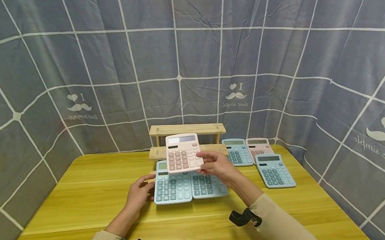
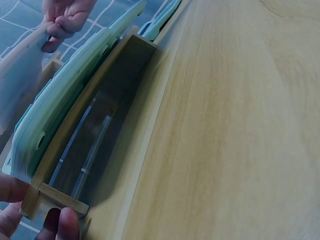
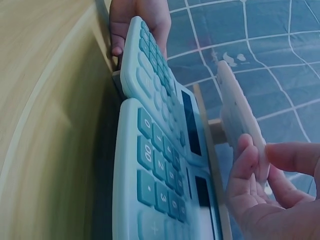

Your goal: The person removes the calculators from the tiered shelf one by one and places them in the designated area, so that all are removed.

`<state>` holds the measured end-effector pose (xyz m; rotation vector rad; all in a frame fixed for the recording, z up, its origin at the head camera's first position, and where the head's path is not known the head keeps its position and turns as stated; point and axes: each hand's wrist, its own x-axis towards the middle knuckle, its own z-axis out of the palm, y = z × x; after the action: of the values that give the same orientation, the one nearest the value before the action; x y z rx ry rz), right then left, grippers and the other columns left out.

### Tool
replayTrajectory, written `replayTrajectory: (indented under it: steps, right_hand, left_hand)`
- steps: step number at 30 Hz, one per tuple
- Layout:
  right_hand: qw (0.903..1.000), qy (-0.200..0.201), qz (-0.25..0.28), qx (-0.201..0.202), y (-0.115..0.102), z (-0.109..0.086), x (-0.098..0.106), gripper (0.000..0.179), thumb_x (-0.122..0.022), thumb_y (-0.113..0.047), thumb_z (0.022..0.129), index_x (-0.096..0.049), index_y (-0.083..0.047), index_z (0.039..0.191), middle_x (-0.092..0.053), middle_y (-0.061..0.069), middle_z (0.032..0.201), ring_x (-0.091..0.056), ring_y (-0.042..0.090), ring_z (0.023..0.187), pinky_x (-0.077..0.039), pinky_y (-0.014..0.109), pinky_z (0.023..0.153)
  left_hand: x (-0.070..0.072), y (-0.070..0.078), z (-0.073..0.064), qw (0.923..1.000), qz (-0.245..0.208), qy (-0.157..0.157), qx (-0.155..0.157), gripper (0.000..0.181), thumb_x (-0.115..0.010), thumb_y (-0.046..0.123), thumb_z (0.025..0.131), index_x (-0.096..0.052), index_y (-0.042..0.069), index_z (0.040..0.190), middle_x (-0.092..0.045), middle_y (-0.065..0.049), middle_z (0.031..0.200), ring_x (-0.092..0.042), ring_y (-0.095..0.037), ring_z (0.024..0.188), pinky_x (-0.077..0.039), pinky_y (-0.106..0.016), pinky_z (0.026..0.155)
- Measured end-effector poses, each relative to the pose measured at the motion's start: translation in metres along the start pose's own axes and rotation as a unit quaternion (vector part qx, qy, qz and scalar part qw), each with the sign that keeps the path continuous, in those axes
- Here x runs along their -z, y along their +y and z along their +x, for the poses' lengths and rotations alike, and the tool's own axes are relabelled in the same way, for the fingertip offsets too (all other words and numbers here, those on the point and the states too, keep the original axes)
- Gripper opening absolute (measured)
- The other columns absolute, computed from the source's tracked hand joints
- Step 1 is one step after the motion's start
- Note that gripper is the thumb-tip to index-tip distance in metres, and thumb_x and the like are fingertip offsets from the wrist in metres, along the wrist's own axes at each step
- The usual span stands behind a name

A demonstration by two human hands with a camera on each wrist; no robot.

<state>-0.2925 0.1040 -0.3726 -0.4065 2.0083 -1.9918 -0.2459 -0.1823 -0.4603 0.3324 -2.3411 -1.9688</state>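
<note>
Soft, even light fills the head view, warm on the surface (image 1: 93, 192), with pale glare on the display (image 1: 181, 139) of the pink calculator (image 1: 182, 156) and faint shadow toward the near edge; wide-angle distortion bows the lines of the curtain (image 1: 200, 51). Both wrist views are dimmer, hazy and blue-tinted, with deep shadow beneath the wooden rack (image 1: 188, 129)
</note>
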Motion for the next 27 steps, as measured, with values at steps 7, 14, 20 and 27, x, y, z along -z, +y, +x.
replayTrajectory:
  steps: [7, 14, 20, 27]
  right_hand:
    - [0.9999, -0.005, -0.013, -0.001, -0.005, -0.007, 0.010, 0.049, -0.057, 0.009, 0.092, -0.051, 0.005, 0.140, -0.061, 0.013, 0.103, -0.071, 0.025, 0.087, -0.058, 0.033, 0.084]
    - [0.9997, 0.012, -0.021, -0.007, -0.007, -0.017, 0.022, 0.047, -0.058, 0.007, 0.093, -0.052, 0.002, 0.140, -0.058, 0.011, 0.104, -0.071, 0.027, 0.090, -0.058, 0.035, 0.086]
    - [0.9994, 0.023, -0.024, -0.012, -0.008, -0.024, 0.033, 0.047, -0.060, 0.007, 0.093, -0.053, 0.002, 0.139, -0.058, 0.011, 0.105, -0.071, 0.024, 0.088, -0.058, 0.034, 0.084]
    - [0.9994, 0.022, -0.025, -0.006, -0.008, -0.033, 0.049, 0.049, -0.059, 0.006, 0.093, -0.050, 0.004, 0.141, -0.056, 0.008, 0.102, -0.072, 0.026, 0.091, -0.058, 0.041, 0.091]
  left_hand:
    - [0.001, 0.000, 0.000, 1.0000, -0.005, 0.000, -0.002, 0.036, -0.058, 0.015, 0.100, -0.061, 0.008, 0.135, -0.064, -0.013, 0.105, -0.063, -0.017, 0.083, -0.056, -0.028, 0.064]
    - [0.001, 0.000, 0.000, 1.0000, -0.003, -0.003, -0.002, 0.036, -0.058, 0.016, 0.100, -0.061, 0.008, 0.136, -0.065, -0.013, 0.106, -0.063, -0.018, 0.084, -0.056, -0.028, 0.065]
    - [0.001, 0.001, 0.000, 1.0000, -0.008, -0.004, -0.003, 0.036, -0.058, 0.016, 0.100, -0.060, 0.008, 0.136, -0.065, -0.013, 0.106, -0.063, -0.018, 0.084, -0.056, -0.027, 0.065]
    - [0.000, 0.001, -0.001, 0.9999, -0.010, -0.004, -0.003, 0.036, -0.058, 0.016, 0.100, -0.060, 0.008, 0.136, -0.066, -0.013, 0.106, -0.063, -0.018, 0.084, -0.056, -0.028, 0.065]
